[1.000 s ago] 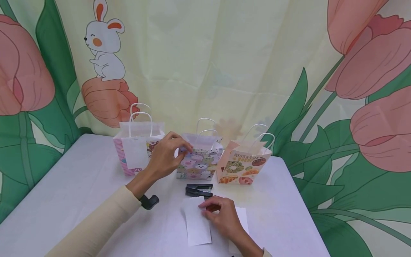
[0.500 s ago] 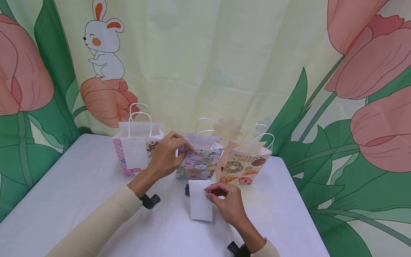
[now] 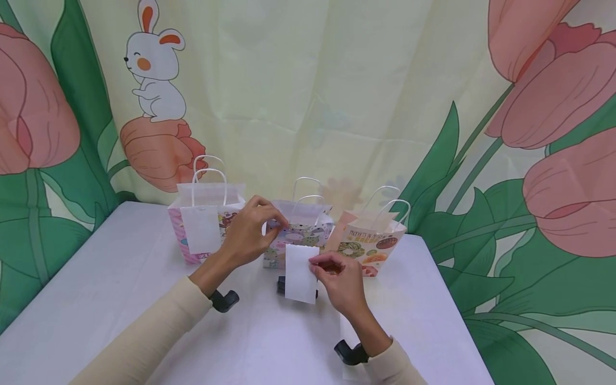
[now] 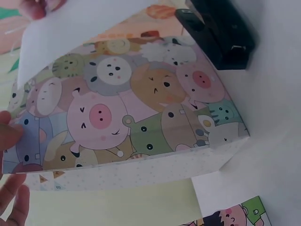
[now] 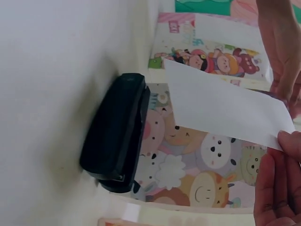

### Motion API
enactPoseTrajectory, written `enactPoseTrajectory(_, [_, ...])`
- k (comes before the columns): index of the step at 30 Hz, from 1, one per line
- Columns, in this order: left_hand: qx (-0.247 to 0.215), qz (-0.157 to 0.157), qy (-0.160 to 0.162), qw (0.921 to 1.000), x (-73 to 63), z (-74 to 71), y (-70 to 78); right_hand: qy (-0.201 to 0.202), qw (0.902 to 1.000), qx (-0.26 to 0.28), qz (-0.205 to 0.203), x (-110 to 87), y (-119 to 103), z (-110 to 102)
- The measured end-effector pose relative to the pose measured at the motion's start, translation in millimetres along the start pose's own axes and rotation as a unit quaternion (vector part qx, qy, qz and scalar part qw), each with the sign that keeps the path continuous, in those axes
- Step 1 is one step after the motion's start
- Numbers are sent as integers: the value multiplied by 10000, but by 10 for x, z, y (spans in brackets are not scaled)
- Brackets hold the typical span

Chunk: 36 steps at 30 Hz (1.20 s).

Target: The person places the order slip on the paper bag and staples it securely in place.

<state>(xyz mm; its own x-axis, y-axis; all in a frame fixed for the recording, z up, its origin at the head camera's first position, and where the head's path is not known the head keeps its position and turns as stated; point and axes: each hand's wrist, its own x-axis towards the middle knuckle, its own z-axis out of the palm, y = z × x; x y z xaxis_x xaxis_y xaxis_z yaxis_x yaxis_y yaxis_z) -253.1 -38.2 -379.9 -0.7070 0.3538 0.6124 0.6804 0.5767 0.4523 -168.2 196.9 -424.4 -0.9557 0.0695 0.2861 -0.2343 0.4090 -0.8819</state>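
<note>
The middle paper bag (image 4: 101, 117), printed with cartoon animals, stands upright on the table. My left hand (image 3: 250, 232) pinches its top edge at the left corner, thumb on the printed front and fingers behind. Between thumb and fingers, my right hand (image 3: 341, 283) holds a white paper slip (image 3: 300, 274) by its right edge. The slip is raised in front of the animal bag and covers part of its print in the head view. A black stapler (image 5: 113, 134) lies on the table just before that bag, mostly hidden behind the slip in the head view.
To the left stands a pink paper bag (image 3: 179, 235) with a white slip (image 3: 202, 230) on its front. A bread-print paper bag (image 3: 385, 243) stands at right. Another white paper (image 3: 350, 331) lies under my right forearm. A printed curtain (image 3: 366, 107) hangs behind the table.
My right hand has lifted the white slip up and forward from near the table to in front of the animal bag. The left hand has stayed at the bag's edge.
</note>
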Motion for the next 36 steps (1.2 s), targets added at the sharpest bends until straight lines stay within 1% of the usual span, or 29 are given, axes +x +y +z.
enactPoseTrajectory(6, [61,119,-45,9999,-4,-4,-15,214,9993,15,-321,112,-61,50])
enactPoseTrajectory(11, [37,136,-79,9999,-10,-12,-20,240,9988,109,-416,175,-88,82])
enactPoseTrajectory(18, [-105,13,-166,9998,-19,-30,-24,234,9990,264,-279,250,-94,114])
enactPoseTrajectory(22, [-107,14,-205,9997,-16,-32,-23,244,9992,247,-189,287,-94,129])
enactPoseTrajectory(29, [78,74,-363,9993,-10,-14,-15,219,9993,190,-251,341,-116,153])
enactPoseTrajectory(36, [-26,31,-466,9989,-16,-12,8,230,9990,251,-273,365,-135,181])
